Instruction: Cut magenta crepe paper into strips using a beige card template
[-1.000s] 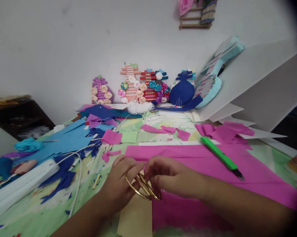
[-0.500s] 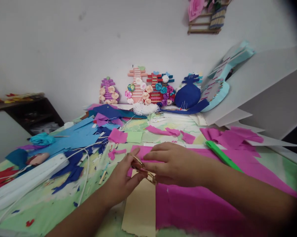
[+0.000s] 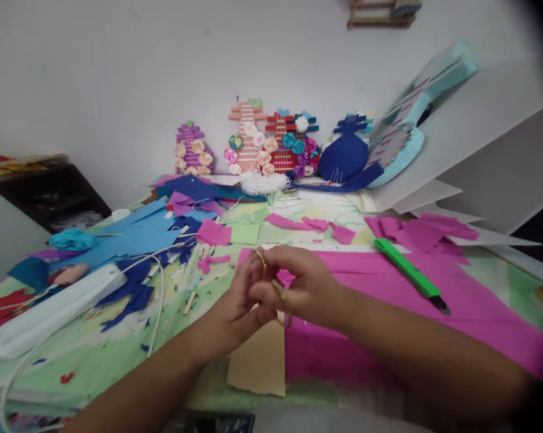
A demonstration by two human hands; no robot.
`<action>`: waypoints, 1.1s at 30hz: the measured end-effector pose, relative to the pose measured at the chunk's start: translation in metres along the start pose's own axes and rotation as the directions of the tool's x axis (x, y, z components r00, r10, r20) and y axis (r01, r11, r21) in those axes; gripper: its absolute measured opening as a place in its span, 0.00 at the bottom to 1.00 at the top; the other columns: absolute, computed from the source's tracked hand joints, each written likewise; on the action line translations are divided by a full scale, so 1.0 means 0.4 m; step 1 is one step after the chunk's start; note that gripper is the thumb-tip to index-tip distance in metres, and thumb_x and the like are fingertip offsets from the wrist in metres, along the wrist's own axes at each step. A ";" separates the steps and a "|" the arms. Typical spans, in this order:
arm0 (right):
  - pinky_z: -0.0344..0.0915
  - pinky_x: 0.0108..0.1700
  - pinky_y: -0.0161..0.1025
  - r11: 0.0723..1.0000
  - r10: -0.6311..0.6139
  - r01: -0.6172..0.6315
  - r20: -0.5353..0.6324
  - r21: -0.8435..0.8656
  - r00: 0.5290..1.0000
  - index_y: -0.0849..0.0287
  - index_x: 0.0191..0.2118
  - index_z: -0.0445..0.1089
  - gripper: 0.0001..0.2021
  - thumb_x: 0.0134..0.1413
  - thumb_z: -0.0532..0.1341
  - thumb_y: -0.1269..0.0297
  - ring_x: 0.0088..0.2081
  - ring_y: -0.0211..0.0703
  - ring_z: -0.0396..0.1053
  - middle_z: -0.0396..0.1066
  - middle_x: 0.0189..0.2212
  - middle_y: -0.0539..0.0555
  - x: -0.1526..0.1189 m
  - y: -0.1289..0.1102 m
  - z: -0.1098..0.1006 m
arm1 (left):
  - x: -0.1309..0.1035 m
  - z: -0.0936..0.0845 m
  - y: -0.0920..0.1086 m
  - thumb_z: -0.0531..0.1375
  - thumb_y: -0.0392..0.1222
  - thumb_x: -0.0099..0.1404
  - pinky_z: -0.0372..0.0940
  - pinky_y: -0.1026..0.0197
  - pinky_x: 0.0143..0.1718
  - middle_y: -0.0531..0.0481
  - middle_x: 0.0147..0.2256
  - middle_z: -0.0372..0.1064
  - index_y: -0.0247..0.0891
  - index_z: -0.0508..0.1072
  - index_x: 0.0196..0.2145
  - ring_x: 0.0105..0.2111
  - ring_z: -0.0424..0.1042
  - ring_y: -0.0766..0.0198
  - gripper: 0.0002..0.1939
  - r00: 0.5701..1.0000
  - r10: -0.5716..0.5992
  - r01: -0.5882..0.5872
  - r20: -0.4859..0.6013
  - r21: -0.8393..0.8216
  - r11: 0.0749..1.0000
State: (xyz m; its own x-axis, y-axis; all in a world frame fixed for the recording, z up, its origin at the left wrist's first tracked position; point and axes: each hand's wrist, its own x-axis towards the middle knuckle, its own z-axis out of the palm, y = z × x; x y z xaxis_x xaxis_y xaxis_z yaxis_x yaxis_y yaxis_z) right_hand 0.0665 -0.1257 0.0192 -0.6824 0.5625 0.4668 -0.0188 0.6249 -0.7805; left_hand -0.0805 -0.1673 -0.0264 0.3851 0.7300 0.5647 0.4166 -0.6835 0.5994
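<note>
Close together in the middle of the view, my two hands meet around what look like gold-handled scissors; the gold loops show between the fingers, while any blades are hidden. My left hand has its fingers closed on one side of them. From the right, my right hand curls its fingers and thumb at the other loop, slightly blurred. Beneath the hands lie a tan card strip and a large magenta crepe paper sheet. A green utility knife rests on that sheet, blade tip showing.
A white power strip with its cord lies at left, near blue paper and scraps. Several decorated paper instruments line the wall, with white string before them. Large white boards lean at right beside a light-blue instrument.
My right hand's fingers have gone from stretched out to curled around the gold loops. Both hands sit slightly higher in view. The camera has tilted down, and the knife's blade end is now uncovered.
</note>
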 end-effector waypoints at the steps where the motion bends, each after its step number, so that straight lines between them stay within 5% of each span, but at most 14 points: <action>1: 0.61 0.29 0.33 0.996 0.026 -0.021 -0.069 0.083 0.997 0.59 0.26 0.65 0.07 0.47 0.57 0.61 0.26 0.34 0.63 0.64 0.23 0.48 0.000 -0.002 -0.001 | -0.005 0.003 -0.005 0.47 0.49 0.65 0.65 0.55 0.40 0.39 0.52 0.53 0.46 0.35 0.59 0.46 0.63 0.56 0.30 1.000 0.006 -0.006 -0.020 -0.028 1.000; 4: 0.64 0.31 0.35 0.944 0.157 -0.035 -0.355 0.327 0.921 0.58 0.28 0.65 0.07 0.48 0.56 0.60 0.28 0.36 0.66 0.67 0.25 0.49 0.020 -0.001 -0.035 | -0.021 0.007 -0.016 0.48 0.46 0.65 0.63 0.53 0.42 0.43 0.51 0.56 0.50 0.35 0.59 0.45 0.64 0.59 0.29 0.998 0.011 -0.014 -0.061 -0.057 0.998; 9: 0.66 0.32 0.36 0.849 0.377 -0.043 -0.546 0.527 0.748 0.60 0.25 0.64 0.04 0.47 0.57 0.67 0.29 0.36 0.68 0.68 0.26 0.51 0.044 0.041 -0.134 | -0.026 0.010 -0.012 0.52 0.40 0.62 0.61 0.53 0.43 0.43 0.44 0.62 0.41 0.62 0.45 0.45 0.63 0.56 0.13 0.999 0.043 -0.051 0.028 0.394 0.918; 14: 0.63 0.26 0.32 0.675 0.621 -0.182 -0.417 0.715 0.664 0.60 0.24 0.62 0.07 0.46 0.57 0.63 0.22 0.32 0.63 0.63 0.19 0.47 -0.004 0.082 -0.150 | -0.020 0.034 -0.013 0.52 0.44 0.62 0.62 0.52 0.39 0.39 0.43 0.64 0.32 0.65 0.44 0.41 0.64 0.55 0.16 0.956 0.005 -0.166 0.292 0.530 0.832; 17: 0.56 0.19 0.29 0.494 0.762 -0.295 -0.244 0.818 0.599 0.60 0.23 0.62 0.16 0.46 0.54 0.51 0.17 0.28 0.55 0.56 0.16 0.46 -0.038 0.094 -0.120 | -0.023 0.052 -0.020 0.51 0.51 0.61 0.58 0.50 0.45 0.37 0.47 0.62 0.30 0.62 0.49 0.46 0.60 0.52 0.25 0.841 -0.051 -0.249 0.538 0.469 0.847; 20: 0.53 0.17 0.29 0.390 0.809 -0.391 -0.108 0.833 0.577 0.60 0.22 0.62 0.20 0.45 0.53 0.45 0.16 0.28 0.53 0.55 0.15 0.46 -0.059 0.108 -0.076 | -0.026 0.068 -0.026 0.49 0.58 0.60 0.49 0.48 0.52 0.36 0.52 0.56 0.29 0.58 0.53 0.52 0.53 0.49 0.33 0.767 -0.086 -0.279 0.636 0.451 0.847; 23: 0.54 0.18 0.29 0.354 0.815 -0.396 -0.071 0.847 0.576 0.60 0.24 0.62 0.18 0.43 0.57 0.47 0.16 0.28 0.53 0.56 0.17 0.46 -0.067 0.124 -0.034 | -0.025 0.076 -0.028 0.48 0.60 0.60 0.46 0.47 0.53 0.36 0.54 0.54 0.29 0.56 0.55 0.54 0.50 0.48 0.34 0.743 -0.123 -0.270 0.658 0.463 0.844; 27: 0.57 0.19 0.30 0.324 0.853 -0.434 -0.061 0.841 0.519 0.60 0.25 0.63 0.18 0.42 0.57 0.47 0.17 0.30 0.54 0.57 0.18 0.46 -0.071 0.144 -0.010 | -0.021 0.076 -0.026 0.48 0.59 0.60 0.46 0.47 0.53 0.36 0.52 0.55 0.30 0.57 0.54 0.53 0.51 0.48 0.33 0.733 -0.139 -0.263 0.666 0.466 0.845; 33: 0.60 0.24 0.33 0.492 0.808 -0.443 -0.204 0.749 0.553 0.58 0.25 0.63 0.20 0.43 0.54 0.43 0.20 0.33 0.58 0.59 0.19 0.48 -0.074 0.162 -0.015 | -0.022 0.074 -0.028 0.48 0.59 0.60 0.46 0.47 0.52 0.36 0.53 0.53 0.30 0.56 0.55 0.54 0.50 0.48 0.34 0.720 -0.155 -0.255 0.676 0.466 0.847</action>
State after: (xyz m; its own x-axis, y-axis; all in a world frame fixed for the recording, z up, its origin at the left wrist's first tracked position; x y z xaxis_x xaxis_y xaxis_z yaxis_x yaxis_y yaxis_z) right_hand 0.0899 -0.0985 -0.0427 -0.2431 0.9263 -0.2880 -0.2541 -0.3473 -0.9027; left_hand -0.0641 -0.1659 -0.0548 0.7695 0.6348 -0.0696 0.6386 -0.7631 0.0994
